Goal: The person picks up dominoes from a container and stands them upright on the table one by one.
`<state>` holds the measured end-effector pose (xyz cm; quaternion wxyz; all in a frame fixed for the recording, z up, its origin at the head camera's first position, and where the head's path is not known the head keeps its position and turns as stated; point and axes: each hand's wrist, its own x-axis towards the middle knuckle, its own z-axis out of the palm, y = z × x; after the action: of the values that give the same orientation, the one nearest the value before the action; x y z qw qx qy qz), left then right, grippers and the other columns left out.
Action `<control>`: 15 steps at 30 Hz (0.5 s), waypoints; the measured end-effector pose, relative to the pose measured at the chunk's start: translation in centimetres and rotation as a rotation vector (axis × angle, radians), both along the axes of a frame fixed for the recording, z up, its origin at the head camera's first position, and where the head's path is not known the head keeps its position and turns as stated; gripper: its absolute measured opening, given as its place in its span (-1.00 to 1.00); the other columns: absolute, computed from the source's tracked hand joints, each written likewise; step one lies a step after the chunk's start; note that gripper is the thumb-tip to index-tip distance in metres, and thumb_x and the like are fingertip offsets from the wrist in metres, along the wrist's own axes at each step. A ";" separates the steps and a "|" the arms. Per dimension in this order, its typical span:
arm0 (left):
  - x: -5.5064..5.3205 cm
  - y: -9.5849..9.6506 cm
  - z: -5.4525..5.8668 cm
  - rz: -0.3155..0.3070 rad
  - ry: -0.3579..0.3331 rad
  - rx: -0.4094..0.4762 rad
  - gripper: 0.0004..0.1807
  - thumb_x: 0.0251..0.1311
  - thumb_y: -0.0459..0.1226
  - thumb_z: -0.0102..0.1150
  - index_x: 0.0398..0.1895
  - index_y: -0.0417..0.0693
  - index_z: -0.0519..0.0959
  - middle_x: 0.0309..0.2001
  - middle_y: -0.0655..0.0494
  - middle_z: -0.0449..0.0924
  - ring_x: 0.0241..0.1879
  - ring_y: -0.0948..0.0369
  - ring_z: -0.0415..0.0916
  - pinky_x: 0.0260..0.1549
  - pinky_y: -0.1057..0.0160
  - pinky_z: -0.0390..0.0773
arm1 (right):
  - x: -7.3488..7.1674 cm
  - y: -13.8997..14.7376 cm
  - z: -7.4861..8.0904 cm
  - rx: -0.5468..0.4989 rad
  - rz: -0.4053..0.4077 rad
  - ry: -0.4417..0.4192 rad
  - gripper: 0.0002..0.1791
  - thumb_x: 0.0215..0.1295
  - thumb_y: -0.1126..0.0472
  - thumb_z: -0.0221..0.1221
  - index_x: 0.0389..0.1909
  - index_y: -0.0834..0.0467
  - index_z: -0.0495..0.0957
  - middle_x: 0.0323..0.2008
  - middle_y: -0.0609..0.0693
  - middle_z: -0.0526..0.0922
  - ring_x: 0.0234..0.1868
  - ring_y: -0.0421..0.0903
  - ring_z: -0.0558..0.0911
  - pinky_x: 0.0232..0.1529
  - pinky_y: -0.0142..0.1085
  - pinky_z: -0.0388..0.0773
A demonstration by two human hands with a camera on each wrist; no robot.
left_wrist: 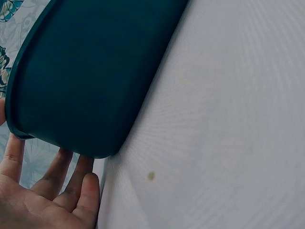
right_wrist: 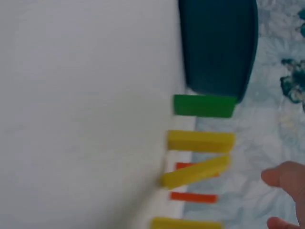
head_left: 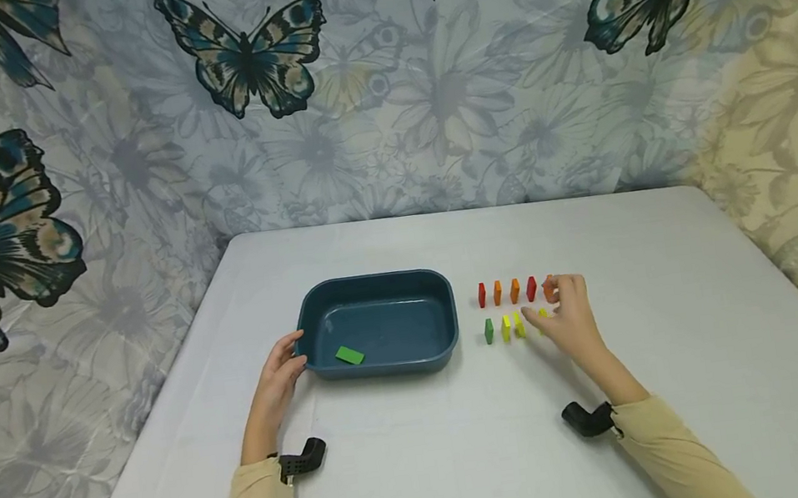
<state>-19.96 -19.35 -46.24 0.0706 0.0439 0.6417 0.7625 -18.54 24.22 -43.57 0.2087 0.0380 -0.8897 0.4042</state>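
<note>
My left hand (head_left: 282,380) rests its fingers against the left end of a dark teal tray (head_left: 384,368). In the left wrist view those fairly straight fingers (left_wrist: 52,179) touch the tray's outer wall and rim. One green domino (head_left: 350,355) lies flat inside. Over two rows of standing dominoes is my right hand (head_left: 570,315), thumb and fingers spread apart. Its fingertips overlap an orange domino (head_left: 548,289) at the back row's right end. A yellow domino (right_wrist: 195,171) leans in the right wrist view, between an upright yellow domino (right_wrist: 200,141) and another yellow one (right_wrist: 186,223).
The back row holds red (head_left: 482,295) and orange dominoes (head_left: 515,291); a green domino (head_left: 489,331) stands at the front row's left end. A white cloth (head_left: 427,464) covers the table. Butterfly-patterned fabric (head_left: 428,127) hangs behind it.
</note>
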 end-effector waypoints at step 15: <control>-0.4 0.0 -0.2 0.020 -0.006 -0.022 -0.53 0.23 -0.48 -0.12 0.23 -0.33 0.14 0.22 -0.16 -0.02 0.01 0.13 0.11 -0.09 0.32 0.22 | -1.8 -0.8 1.4 0.294 0.302 -0.117 -0.78 -0.05 0.44 0.24 -0.30 0.34 0.54 -0.26 0.19 0.55 -0.22 0.15 0.38 -0.21 -0.05 0.28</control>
<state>-20.33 -19.38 -46.49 0.0654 0.0342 0.6503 0.7561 -20.39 23.45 -42.13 0.0859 0.1775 -0.9339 0.2983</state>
